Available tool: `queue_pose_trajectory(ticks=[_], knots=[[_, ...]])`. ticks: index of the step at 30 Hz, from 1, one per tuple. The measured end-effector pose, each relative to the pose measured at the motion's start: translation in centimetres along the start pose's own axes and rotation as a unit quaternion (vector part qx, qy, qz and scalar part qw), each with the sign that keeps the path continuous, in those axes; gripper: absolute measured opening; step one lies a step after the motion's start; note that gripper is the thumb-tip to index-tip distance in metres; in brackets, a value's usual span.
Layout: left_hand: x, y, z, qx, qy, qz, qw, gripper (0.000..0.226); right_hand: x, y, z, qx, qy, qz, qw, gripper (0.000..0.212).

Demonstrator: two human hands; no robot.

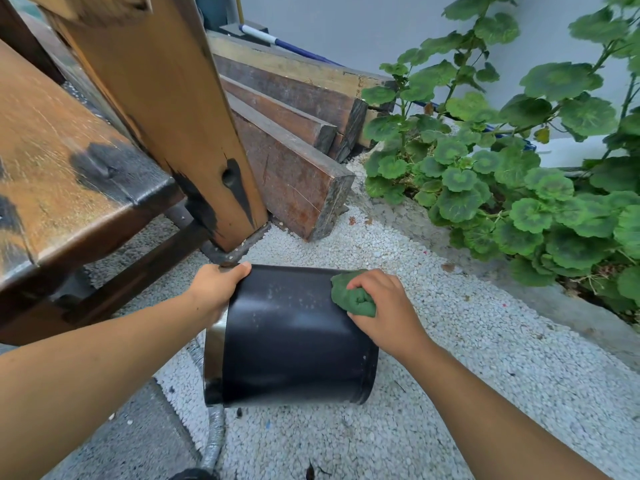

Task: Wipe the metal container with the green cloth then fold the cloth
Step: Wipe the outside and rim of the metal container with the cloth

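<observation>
Partly hidden, fingers of left hand (214,289) round the metal container (287,341) rim; green cloth (349,292) balled in right hand (384,306).

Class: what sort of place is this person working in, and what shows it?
Probably an outdoor garden or yard corner beside a building. White gravel covers the ground, a leafy green plant grows on the right, and weathered timber beams lie stacked by the wall.

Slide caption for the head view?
Over gravel, the left hand grips a black metal container on its side while the right hand presses a bunched green cloth to its wall.
</observation>
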State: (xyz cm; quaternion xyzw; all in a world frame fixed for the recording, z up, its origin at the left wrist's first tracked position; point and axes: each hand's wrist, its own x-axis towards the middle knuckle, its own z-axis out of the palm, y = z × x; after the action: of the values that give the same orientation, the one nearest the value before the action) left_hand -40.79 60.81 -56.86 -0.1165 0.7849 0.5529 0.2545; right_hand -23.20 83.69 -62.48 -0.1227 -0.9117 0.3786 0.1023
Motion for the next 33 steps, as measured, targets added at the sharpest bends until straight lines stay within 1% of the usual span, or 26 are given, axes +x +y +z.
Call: queue_pose_trajectory(ticks=[4,7,11,14,17,19,21,24,28,29,30,31,33], knots=[[0.2,0.1,-0.4,-0.008,0.007,-0.026,1.0,0.029,-2.3,-0.5,1.1,-0.002,-0.009,-0.008,1.0,0.04],[0.1,0.2,-0.6,-0.004,0.011,-0.038,0.999,0.029,-4.2,-0.7,2.0,-0.018,-0.002,-0.016,1.0,0.042],[0.1,0.2,-0.6,-0.003,0.02,-0.038,0.999,0.031,-6.4,-0.5,2.9,-0.051,-0.009,-0.026,0.998,0.046],[-0.1,0.2,-0.4,0.008,0.021,-0.035,0.999,0.032,-6.8,-0.2,3.2,-0.043,-0.013,-0.029,0.999,0.046],[-0.5,-0.2,-0.8,0.016,0.023,-0.005,1.0,0.037,-6.4,-0.2,3.1,-0.027,-0.011,-0.021,0.999,0.041],[-0.8,-0.9,-1.7,0.013,-0.009,0.021,1.0,0.031,-5.9,-0.2,3.1,-0.019,-0.008,-0.019,1.0,0.04],[-1.3,-2.6,-3.0,0.046,-0.047,0.029,0.997,0.025,-5.4,-0.2,3.3,-0.016,-0.003,-0.02,1.0,0.041],[-2.0,-6.2,-4.7,0.113,-0.092,-0.003,0.989,0.037,-4.9,-0.1,3.5,-0.022,0.004,-0.023,0.999,0.043],[-3.2,-8.6,-6.3,0.139,-0.2,-0.052,0.969,0.041,-5.5,-0.1,3.9,-0.03,0.008,-0.029,0.999,0.045],[-3.3,-9.1,-6.8,0.164,-0.209,-0.065,0.962,0.037,-5.8,0.0,4.0,-0.033,0.009,-0.03,0.999,0.046],[-3.3,-9.8,-7.2,0.193,-0.208,-0.077,0.956,0.03,-6.3,0.1,4.2,-0.038,0.007,-0.03,0.999,0.046],[-3.2,-10.6,-7.4,0.221,-0.201,-0.088,0.95,0.028,-6.8,0.1,4.3,-0.043,0.004,-0.032,0.999,0.046],[-3.5,-11.9,-7.4,0.267,-0.186,-0.102,0.94,0.031,-7.8,0.1,4.7,-0.052,-0.002,-0.035,0.998,0.047]])
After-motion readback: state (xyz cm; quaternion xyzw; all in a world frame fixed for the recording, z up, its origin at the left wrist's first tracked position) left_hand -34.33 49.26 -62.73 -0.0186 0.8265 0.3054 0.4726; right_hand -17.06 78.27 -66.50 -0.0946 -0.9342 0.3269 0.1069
